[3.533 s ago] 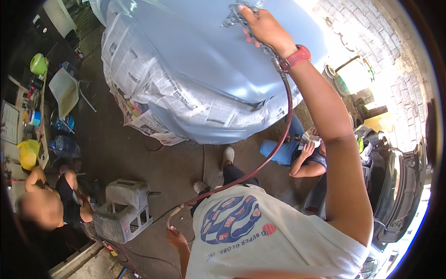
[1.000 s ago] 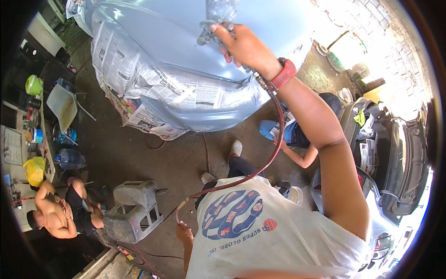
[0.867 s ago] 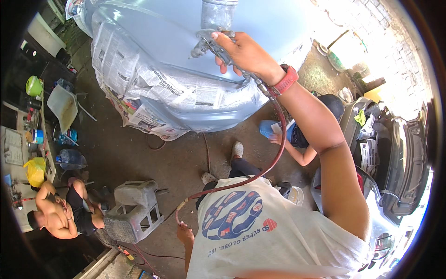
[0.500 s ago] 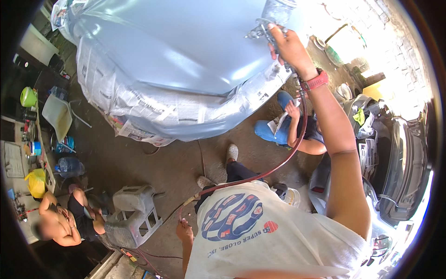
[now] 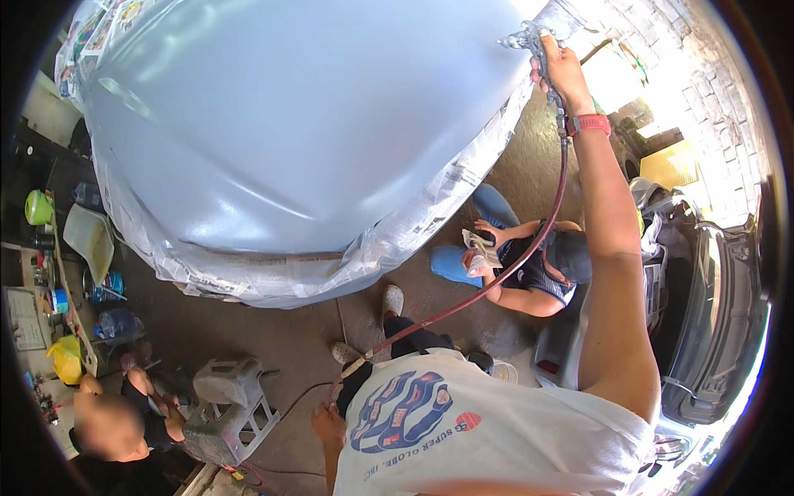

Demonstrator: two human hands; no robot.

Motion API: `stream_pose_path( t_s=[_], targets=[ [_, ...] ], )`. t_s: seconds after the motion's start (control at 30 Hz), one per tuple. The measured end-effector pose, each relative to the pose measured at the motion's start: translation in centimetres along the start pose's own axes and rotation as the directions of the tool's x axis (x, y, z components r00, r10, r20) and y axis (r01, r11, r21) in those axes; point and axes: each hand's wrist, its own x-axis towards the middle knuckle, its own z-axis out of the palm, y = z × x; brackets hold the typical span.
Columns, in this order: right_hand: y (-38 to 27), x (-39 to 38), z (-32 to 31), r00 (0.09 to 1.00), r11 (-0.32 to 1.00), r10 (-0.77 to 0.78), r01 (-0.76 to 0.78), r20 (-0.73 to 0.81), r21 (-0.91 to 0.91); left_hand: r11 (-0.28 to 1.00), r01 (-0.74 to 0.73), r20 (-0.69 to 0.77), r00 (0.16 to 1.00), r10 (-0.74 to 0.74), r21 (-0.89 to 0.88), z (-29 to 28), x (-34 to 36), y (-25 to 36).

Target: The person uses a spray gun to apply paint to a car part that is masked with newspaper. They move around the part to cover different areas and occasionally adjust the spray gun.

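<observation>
My right hand [image 5: 569,76] is wrapped round the handle of a spray gun [image 5: 539,58], its arm stretched far forward. A grey cup tops the gun, and the nozzle points left over a car hood. That hood [image 5: 248,132] has a smooth blue-grey coat. Masking newspaper [image 5: 285,273] rings its edge. From the gun's handle a dark red air hose [image 5: 496,285] curves back to my waist. Low beside my shirt, my left hand [image 5: 329,423] is closed on the hose, its fingers partly hidden.
A crouching person [image 5: 538,269] holds paper near the hood's right edge. Another person [image 5: 112,426] sits at lower left by a grey plastic stool [image 5: 231,405]. Car parts [image 5: 715,314] stand at right, beside a brick wall [image 5: 715,99]. Bottles and tubs line the left side.
My right hand has moved the spray gun forward and to the right. The hood fills more of the view. My left hand sits slightly lower. The crouching person shows more fully.
</observation>
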Motion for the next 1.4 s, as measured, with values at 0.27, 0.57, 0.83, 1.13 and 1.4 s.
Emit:
stream_pose_path(
  t_s=[0.27, 0.57, 0.83, 1.13, 1.4],
  targets=[
    [4.9, 7.9, -4.0, 0.972, 0.988, 0.029, -0.064, -0.233, -0.142, 0.989, -0.100, -0.028, 0.994, 0.103, 0.106, 0.4, -0.3, 3.0],
    [2.3, -5.3, 0.0, 0.994, 0.943, -0.020, -0.017, -0.108, -0.333, 0.996, 0.059, -0.012, 0.998, -0.058, 0.071, 1.2, -1.0, -1.8],
    [-6.4, -25.1, 9.7, 0.987, 0.995, -0.079, 0.087, 0.141, -0.051, 0.968, 0.234, 0.011, 0.972, -0.234, -0.091, -0.5, -5.5, -13.2],
    [-11.8, -39.2, 17.9, 0.919, 0.978, -0.185, 0.205, 0.348, -0.022, 0.908, 0.366, 0.084, 0.931, -0.356, -0.204, 0.3, -10.2, -24.6],
    [-10.6, -41.1, 16.6, 0.858, 0.990, -0.137, 0.095, 0.495, 0.108, 0.794, 0.460, 0.163, 0.887, -0.432, -0.398, 2.7, -9.4, -27.4]
  ],
)
